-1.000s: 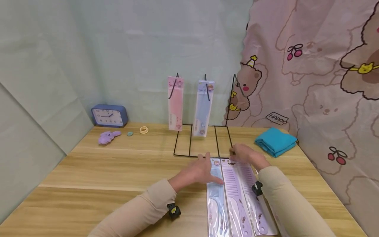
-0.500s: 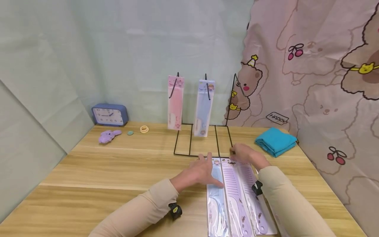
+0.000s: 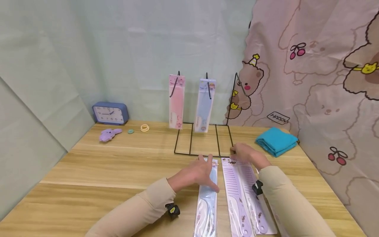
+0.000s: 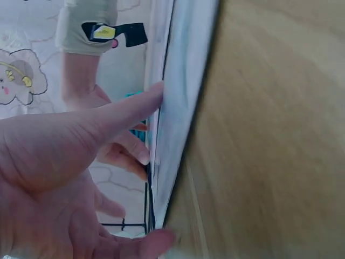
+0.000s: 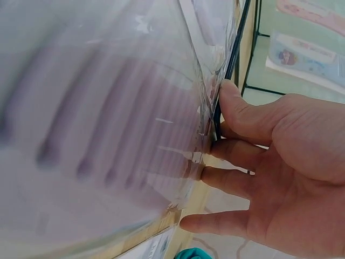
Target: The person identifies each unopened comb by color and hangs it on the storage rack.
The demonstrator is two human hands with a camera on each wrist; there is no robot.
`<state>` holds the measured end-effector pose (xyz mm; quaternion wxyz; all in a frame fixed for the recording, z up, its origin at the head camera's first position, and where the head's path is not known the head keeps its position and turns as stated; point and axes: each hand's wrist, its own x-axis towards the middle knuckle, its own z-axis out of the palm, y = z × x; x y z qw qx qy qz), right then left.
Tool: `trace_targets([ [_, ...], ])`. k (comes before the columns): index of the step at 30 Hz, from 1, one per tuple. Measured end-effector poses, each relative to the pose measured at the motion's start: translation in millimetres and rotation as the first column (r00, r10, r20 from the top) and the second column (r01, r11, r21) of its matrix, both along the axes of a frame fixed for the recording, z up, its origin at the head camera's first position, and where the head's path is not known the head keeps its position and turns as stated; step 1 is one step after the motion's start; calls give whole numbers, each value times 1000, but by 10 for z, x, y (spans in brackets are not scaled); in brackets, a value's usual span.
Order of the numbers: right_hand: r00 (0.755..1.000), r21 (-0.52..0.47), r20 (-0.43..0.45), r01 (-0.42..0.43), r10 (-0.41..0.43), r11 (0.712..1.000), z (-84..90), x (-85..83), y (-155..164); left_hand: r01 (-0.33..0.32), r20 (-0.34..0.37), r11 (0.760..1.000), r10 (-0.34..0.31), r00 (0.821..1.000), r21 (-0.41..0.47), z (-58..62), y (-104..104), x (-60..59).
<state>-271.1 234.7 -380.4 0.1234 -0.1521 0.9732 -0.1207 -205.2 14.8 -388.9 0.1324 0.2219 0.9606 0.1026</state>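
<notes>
We see a wooden table (image 3: 103, 171) set against a pale green backdrop (image 3: 103, 49), with a pink bear-print curtain (image 3: 311, 82) along its right edge. At the middle of the far edge stands a black wire rack (image 3: 204, 138); a pink packaged comb (image 3: 176, 100) and a light blue packaged comb (image 3: 205, 104) hang from its hooks. A folded teal cloth (image 3: 276, 141) lies near the far right corner. Near the far left corner we find a blue clock (image 3: 110, 113), a purple plush toy (image 3: 109, 134), a small green disc (image 3: 130, 131) and a yellow ring (image 3: 144, 127).

By the near edge, right of centre, lie three packaged combs. The left hand (image 3: 199, 171) rests on the upper part of the blue comb packet (image 3: 207, 200), fingers fairly straight and spread, thumb at the packet's edge; this packet lies apart from the other two, angled slightly left. The right hand (image 3: 244, 154) rests with loosely bent fingers on the top ends of the purple comb packets (image 3: 241, 197), just beside the rack's front bar; we cannot tell whether it pinches them.
</notes>
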Motion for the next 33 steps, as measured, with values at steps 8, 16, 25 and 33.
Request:
trace_targets([
  [8, 1000, 5, 2, -9, 9, 1000, 16, 0, -7, 19, 52, 989, -27, 998, 146, 8, -148, -8],
  [16, 1000, 6, 7, -5, 5, 1000, -15, -13, -13, 26, 135, 937, -78, 988, 347, -117, -370, -88],
  [25, 1000, 18, 11, 4, -5, 1000, 5, -21, -9, -84, 411, 816, -196, 890, 572, -108, -627, -175],
  [33, 1000, 12, 25, 13, -13, 1000, 2, -11, -22, -170, 514, 728, -280, 810, 664, -131, -759, -202],
])
